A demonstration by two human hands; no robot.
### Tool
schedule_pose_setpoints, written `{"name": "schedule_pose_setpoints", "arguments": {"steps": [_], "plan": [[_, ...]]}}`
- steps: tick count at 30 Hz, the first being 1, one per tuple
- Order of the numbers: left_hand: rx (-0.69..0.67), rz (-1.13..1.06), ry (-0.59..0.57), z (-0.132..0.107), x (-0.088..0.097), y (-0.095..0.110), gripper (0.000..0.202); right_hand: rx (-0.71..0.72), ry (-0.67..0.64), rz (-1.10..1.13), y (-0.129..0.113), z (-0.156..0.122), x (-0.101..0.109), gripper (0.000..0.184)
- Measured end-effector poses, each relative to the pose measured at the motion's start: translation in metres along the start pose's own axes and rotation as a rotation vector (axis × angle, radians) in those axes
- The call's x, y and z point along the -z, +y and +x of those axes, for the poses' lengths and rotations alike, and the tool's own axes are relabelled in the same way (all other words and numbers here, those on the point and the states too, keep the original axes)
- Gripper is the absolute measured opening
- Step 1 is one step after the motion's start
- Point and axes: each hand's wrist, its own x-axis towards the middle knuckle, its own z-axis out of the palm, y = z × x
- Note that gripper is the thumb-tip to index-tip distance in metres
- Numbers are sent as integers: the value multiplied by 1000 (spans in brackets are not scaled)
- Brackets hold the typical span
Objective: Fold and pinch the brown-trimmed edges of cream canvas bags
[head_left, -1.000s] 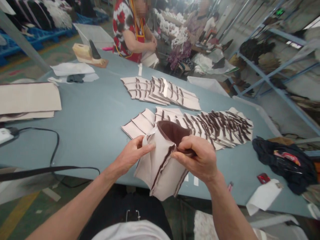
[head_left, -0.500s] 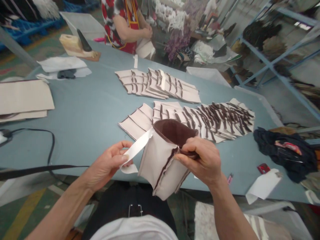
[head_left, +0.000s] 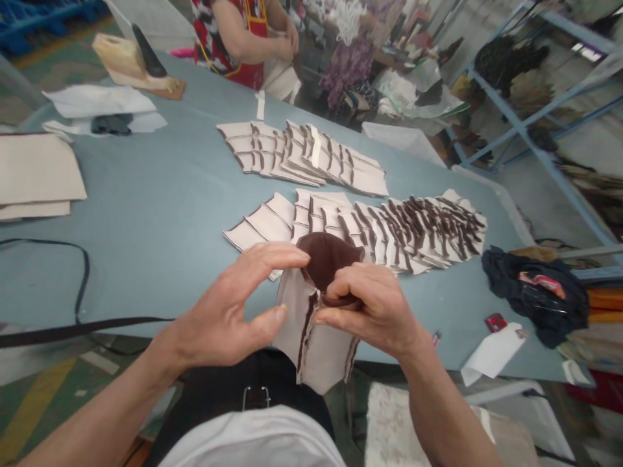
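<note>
A cream sewn tube with brown lining (head_left: 324, 360) hangs upright before my body, its mouth tilted up to show the dark inside. Dark-edged seams run down its outside. My right hand (head_left: 365, 308) grips the rim at the near right, thumb outside and fingers curled into the mouth. At the tube's left side is my left hand (head_left: 238, 305), thumb and fingers spread wide around nothing. Its fingertips are close to the left rim; whether they touch cannot be made out. The white strip seen earlier does not show now.
Similar cream pieces lie overlapped in a back row (head_left: 302, 155) and a front row (head_left: 418, 233). Flat cream panels (head_left: 39, 168) are at left, a dispenser-like block (head_left: 131, 61) behind. Dark cloth (head_left: 535, 295) lies at right. A person in a red apron (head_left: 250, 45) stands across the table.
My left hand has let go of the white strip, opened, and moved right and up to the tube's rim. My right hand and the tube have shifted slightly left.
</note>
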Motion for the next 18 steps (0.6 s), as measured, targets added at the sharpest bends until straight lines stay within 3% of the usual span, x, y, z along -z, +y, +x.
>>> {"name": "schedule_pose_setpoints", "arguments": {"steps": [3,6,10,18], "plan": [[-84,-101,-179,20,1,4,27,-22,-36,74,-2,3,-1,40],[-25,-144,-257,27,6,4,12,-37,-39,152,0,3,-5,42],[100,-188,-310,30,13,6,6,-62,-38,215,5,1,-12,45],[178,-206,-316,32,17,-1,13,-113,-112,279,11,7,-21,49]]}}
